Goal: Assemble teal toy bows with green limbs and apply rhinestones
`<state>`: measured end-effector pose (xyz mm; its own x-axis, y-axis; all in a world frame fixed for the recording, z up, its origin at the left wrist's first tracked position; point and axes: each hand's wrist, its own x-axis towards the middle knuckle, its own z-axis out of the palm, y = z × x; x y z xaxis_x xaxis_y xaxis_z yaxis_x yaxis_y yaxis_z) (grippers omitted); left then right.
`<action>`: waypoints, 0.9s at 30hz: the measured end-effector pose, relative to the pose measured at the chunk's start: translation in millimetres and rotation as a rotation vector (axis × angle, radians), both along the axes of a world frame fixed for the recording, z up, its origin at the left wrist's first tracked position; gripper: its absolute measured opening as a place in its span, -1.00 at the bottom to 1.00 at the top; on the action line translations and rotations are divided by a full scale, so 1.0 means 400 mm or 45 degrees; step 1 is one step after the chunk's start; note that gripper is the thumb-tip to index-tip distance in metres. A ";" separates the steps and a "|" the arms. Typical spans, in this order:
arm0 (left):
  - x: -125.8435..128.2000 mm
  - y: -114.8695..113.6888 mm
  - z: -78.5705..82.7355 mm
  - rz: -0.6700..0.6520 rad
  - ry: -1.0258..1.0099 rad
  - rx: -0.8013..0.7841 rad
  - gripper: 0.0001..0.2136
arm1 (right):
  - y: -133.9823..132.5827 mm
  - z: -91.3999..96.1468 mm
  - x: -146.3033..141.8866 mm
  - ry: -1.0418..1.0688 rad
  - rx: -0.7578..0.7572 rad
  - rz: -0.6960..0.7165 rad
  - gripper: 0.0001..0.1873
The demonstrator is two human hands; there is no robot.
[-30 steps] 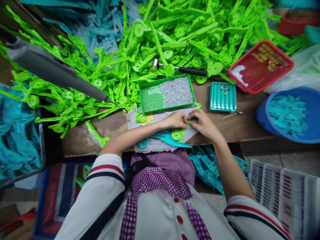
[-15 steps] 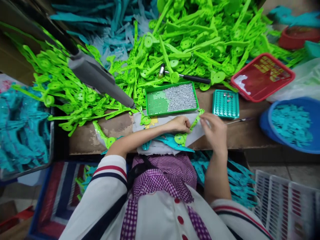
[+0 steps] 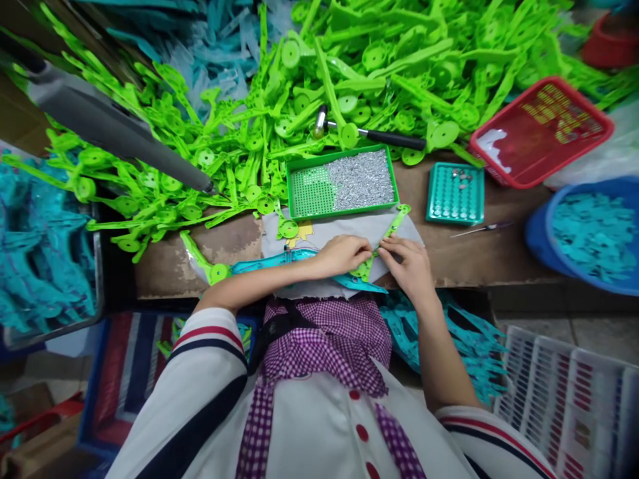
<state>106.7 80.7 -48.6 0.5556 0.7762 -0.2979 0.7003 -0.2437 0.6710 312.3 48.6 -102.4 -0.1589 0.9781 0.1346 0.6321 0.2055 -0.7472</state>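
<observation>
My left hand (image 3: pixel 344 255) rests over a long teal plastic piece (image 3: pixel 360 285), its thumb and forefinger closed at a bright green plastic arm (image 3: pixel 397 223). My right hand (image 3: pixel 410 266) meets it from the other side, fingertips pinched on the same green arm, close to the left fingertips. Whatever small thing might be between the fingertips is hidden. The arm slants over a grey cloth (image 3: pixel 410 233), and its lower end lies on the teal piece. Part of the teal piece is covered by my left hand and forearm.
Behind the cloth is a green tray (image 3: pixel 312 193) of small metal pins. A hammer (image 3: pixel 392 138) lies against a big heap of green parts (image 3: pixel 424 73). To the right are a teal tray (image 3: pixel 454 203), a thin screwdriver (image 3: pixel 482 230), a red basket (image 3: pixel 529 143) and a blue tub (image 3: pixel 542 233). A grey tool (image 3: pixel 124 140) hangs at left.
My right hand has come down and left, from the arm's upper end to beside my left fingertips. The view has shifted slightly, and the hanging tool appears farther left.
</observation>
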 end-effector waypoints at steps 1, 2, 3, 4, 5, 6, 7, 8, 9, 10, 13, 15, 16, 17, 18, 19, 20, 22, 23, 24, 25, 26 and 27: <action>0.007 -0.014 0.007 -0.048 0.065 0.069 -0.80 | -0.003 -0.005 -0.007 -0.001 0.019 -0.038 -0.69; 0.014 -0.029 0.014 -0.104 0.140 0.138 -0.77 | -0.006 -0.010 -0.013 0.002 0.033 -0.069 -0.68; 0.021 -0.044 0.019 -0.162 0.223 0.207 -0.75 | -0.008 -0.014 -0.018 0.005 0.040 -0.094 -0.66; 0.025 -0.060 0.023 -0.218 0.306 0.274 -0.74 | -0.009 -0.017 -0.023 0.008 0.042 -0.112 -0.65; 0.027 -0.076 0.027 -0.272 0.380 0.339 -0.72 | -0.011 -0.019 -0.026 0.007 0.042 -0.125 -0.64; 0.027 -0.092 0.031 -0.320 0.439 0.398 -0.71 | -0.012 -0.019 -0.029 0.003 0.045 -0.136 -0.63; 0.023 -0.107 0.035 -0.358 0.480 0.447 -0.68 | -0.014 -0.020 -0.031 -0.006 0.049 -0.144 -0.62; 0.018 -0.120 0.038 -0.384 0.504 0.479 -0.66 | -0.016 -0.020 -0.032 -0.017 0.053 -0.147 -0.62; 0.011 -0.131 0.042 -0.401 0.516 0.490 -0.65 | -0.018 -0.020 -0.033 -0.027 0.057 -0.145 -0.62; 0.004 -0.139 0.046 -0.412 0.518 0.480 -0.63 | -0.020 -0.021 -0.034 -0.035 0.062 -0.143 -0.62; -0.016 -0.143 0.059 -0.395 0.505 0.378 -0.63 | -0.029 -0.024 -0.036 -0.045 0.082 -0.143 -0.66; -0.023 -0.126 0.070 -0.333 0.521 0.301 -0.64 | -0.033 -0.027 -0.038 -0.043 0.098 -0.149 -0.68; -0.023 -0.111 0.076 -0.292 0.534 0.274 -0.65 | -0.034 -0.029 -0.039 -0.041 0.104 -0.152 -0.68; -0.022 -0.093 0.082 -0.250 0.541 0.255 -0.66 | -0.034 -0.029 -0.040 -0.041 0.106 -0.154 -0.69; -0.019 -0.072 0.088 -0.218 0.525 0.238 -0.68 | -0.035 -0.030 -0.040 -0.041 0.104 -0.158 -0.69; -0.014 -0.050 0.092 -0.204 0.475 0.208 -0.70 | -0.034 -0.030 -0.040 -0.041 0.101 -0.162 -0.70; -0.008 -0.029 0.094 -0.203 0.391 0.152 -0.74 | -0.033 -0.029 -0.041 -0.039 0.094 -0.164 -0.71; 0.006 0.005 0.093 -0.200 0.159 -0.074 -0.81 | -0.031 -0.027 -0.040 -0.028 0.078 -0.163 -0.72; 0.012 0.015 0.090 -0.167 0.045 -0.237 -0.84 | -0.030 -0.026 -0.040 -0.022 0.070 -0.159 -0.72; 0.017 0.020 0.086 -0.108 -0.049 -0.407 -0.84 | -0.029 -0.024 -0.040 -0.015 0.062 -0.156 -0.73; 0.020 0.020 0.083 -0.033 -0.108 -0.555 -0.84 | -0.028 -0.022 -0.040 -0.008 0.054 -0.153 -0.73; 0.020 0.014 0.081 0.038 -0.134 -0.650 -0.82 | -0.026 -0.021 -0.040 -0.001 0.044 -0.154 -0.74; 0.017 0.005 0.081 0.070 -0.133 -0.678 -0.81 | -0.025 -0.019 -0.040 0.005 0.034 -0.156 -0.74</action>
